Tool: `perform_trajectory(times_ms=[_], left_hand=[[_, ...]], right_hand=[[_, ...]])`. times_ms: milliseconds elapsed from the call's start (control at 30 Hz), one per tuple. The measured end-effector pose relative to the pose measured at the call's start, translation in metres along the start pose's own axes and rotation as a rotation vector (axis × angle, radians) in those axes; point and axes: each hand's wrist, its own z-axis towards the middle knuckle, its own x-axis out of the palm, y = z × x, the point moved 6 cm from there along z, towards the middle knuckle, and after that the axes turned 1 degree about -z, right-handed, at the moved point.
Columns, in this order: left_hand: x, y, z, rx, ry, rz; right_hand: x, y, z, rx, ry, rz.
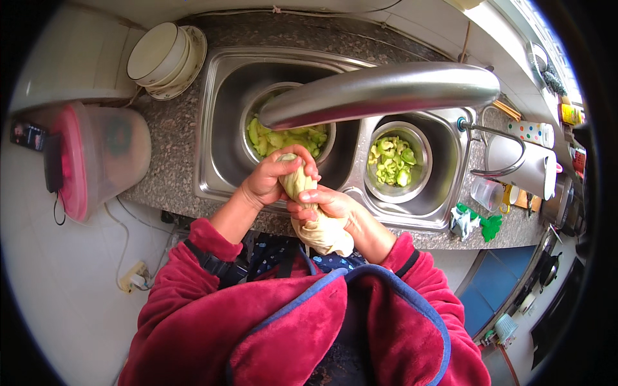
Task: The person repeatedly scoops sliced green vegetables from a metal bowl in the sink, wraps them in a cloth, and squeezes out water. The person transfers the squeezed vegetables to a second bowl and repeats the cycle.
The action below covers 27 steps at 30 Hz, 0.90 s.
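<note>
My left hand (pixel 273 178) and my right hand (pixel 330 205) both grip a twisted, pale yellowish cloth (pixel 326 235) in front of the double sink's near edge. The cloth's lower end bulges out below my right hand, and whether something is inside cannot be told. Just beyond my hands, in the larger basin, a metal bowl (pixel 247 140) holds pale green vegetable slices (pixel 285 140). A second metal bowl (pixel 421 181) in the smaller basin holds crumpled green vegetable pieces (pixel 393 161).
A large steel faucet (pixel 381 94) arches over both basins. Stacked bowls (pixel 159 53) stand at the back left, near a pink-lidded plastic container (pixel 111 154). Right of the sink (pixel 205 144) are a clear plastic cup (pixel 486 194), a white pitcher (pixel 519 164) and a green item (pixel 491 227).
</note>
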Motion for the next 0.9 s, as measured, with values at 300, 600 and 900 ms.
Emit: perform_trajectory(times_ms=[300,600,900], left_hand=[[-0.011,-0.005,0.012,-0.136,-0.380,0.310],[-0.034,0.007,0.028,0.052,-0.493,1.098],[-0.058,0.018,0.038,0.139,-0.696,1.507]], right_hand=[[0.004,0.009,0.017,-0.128,-0.432,-0.549],[-0.048,0.027,0.040,-0.488,-0.766,-1.131],[-0.070,0.033,0.042,-0.522,-0.975,-1.346]])
